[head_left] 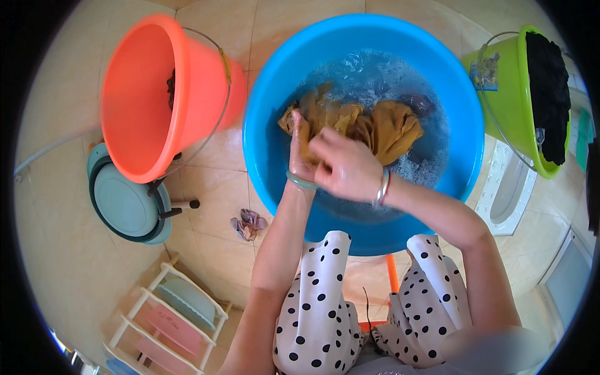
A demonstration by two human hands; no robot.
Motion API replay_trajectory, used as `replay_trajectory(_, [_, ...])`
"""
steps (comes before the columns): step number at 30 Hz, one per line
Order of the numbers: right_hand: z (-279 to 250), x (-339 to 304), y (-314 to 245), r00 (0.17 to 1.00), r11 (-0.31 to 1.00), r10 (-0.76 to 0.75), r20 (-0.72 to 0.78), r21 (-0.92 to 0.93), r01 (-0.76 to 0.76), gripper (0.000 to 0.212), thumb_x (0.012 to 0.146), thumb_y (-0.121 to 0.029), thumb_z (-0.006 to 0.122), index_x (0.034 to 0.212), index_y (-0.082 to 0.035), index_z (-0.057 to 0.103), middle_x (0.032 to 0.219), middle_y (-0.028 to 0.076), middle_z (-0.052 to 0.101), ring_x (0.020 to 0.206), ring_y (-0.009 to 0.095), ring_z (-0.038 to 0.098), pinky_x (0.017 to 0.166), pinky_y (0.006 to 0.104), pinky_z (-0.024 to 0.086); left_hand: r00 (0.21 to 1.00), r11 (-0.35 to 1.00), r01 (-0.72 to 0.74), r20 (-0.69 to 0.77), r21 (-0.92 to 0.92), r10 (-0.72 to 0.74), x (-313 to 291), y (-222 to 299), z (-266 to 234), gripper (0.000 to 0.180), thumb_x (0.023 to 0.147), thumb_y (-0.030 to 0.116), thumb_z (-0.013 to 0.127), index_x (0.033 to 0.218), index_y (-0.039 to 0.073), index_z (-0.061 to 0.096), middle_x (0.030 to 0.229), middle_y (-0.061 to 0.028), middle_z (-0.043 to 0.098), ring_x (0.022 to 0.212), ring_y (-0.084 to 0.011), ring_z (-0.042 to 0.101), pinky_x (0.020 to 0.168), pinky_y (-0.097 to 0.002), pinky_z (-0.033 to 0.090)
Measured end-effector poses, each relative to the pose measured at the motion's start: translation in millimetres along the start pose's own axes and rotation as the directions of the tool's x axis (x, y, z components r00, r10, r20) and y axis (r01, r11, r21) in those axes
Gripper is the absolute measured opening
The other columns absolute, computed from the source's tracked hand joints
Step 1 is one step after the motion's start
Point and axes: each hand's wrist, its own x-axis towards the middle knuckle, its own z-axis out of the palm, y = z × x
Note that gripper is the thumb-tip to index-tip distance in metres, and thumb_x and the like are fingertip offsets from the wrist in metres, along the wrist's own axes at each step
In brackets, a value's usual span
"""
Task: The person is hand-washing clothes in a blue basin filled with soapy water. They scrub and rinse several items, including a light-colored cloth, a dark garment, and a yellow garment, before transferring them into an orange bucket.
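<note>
A wet mustard-brown garment lies bunched in the soapy water of a large blue basin. My left hand, with a green bangle at its wrist, grips one end of this cloth; its thumb points up and most of its fingers are hidden by fabric. Curled against the cloth beside that palm is my right hand, wearing a silver bangle and a red cord. Its fingertips are slightly smeared by motion. Dark cloth shows under the suds at the basin's right.
An orange bucket stands at the left, a green bucket heaped with black cloth at the right. A folded teal basin, a small crumpled cloth and a white rack are at lower left. A white squat toilet is at right.
</note>
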Motion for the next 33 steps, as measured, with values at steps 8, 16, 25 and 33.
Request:
replay_trajectory(8, [14,6,-35,0.866,0.897,-0.42,-0.273,-0.272,0.349,0.03,0.07,-0.036,0.075,0.066,-0.011,0.059,0.087,0.001,0.049,0.08,0.014,0.057,0.05,0.0309,0.049,0.982,0.944,-0.185,0.09,0.274,0.166,-21,-17,28,0.046,0.104,0.029,0.034,0.144,0.006,0.037,0.142,-0.0136,0.046,0.128,-0.0284,0.05,0.108,-0.0399,0.042])
replay_trajectory(16, [9,55,2,0.812,0.931,-0.364,-0.456,-0.207,0.301,0.015,0.077,-0.014,0.066,0.063,-0.012,0.059,0.068,0.003,0.054,0.055,0.021,0.058,0.046,0.0348,0.047,0.996,0.997,-0.04,-0.079,-0.067,0.034,-12,-30,31,0.047,0.103,0.032,0.036,0.142,0.006,0.04,0.139,-0.0132,0.049,0.125,-0.0278,0.052,0.105,-0.0404,0.045])
replay_trajectory(25, [-28,41,139,0.824,0.905,0.287,-0.488,-0.145,-0.401,0.031,0.091,-0.035,0.058,0.084,-0.007,0.068,0.096,0.012,0.066,0.089,0.031,0.063,0.076,0.0415,0.053,0.934,0.936,-0.097,-0.294,0.339,0.204,-6,1,29,0.051,0.096,0.035,0.056,0.135,0.003,0.047,0.133,-0.0089,0.055,0.119,-0.0249,0.054,0.101,-0.039,0.043])
replay_trajectory(33, [-13,-24,119,0.955,0.659,0.283,-0.087,-0.706,-0.26,0.074,0.075,-0.05,0.072,0.13,-0.004,0.054,0.142,0.013,0.043,0.135,0.028,0.032,0.109,0.0548,0.025,0.857,0.842,0.198,-0.506,0.502,0.1,-73,11,33,0.08,0.091,0.044,0.063,0.152,0.023,0.016,0.153,-0.0041,0.027,0.142,-0.0344,0.021,0.102,-0.0652,0.029])
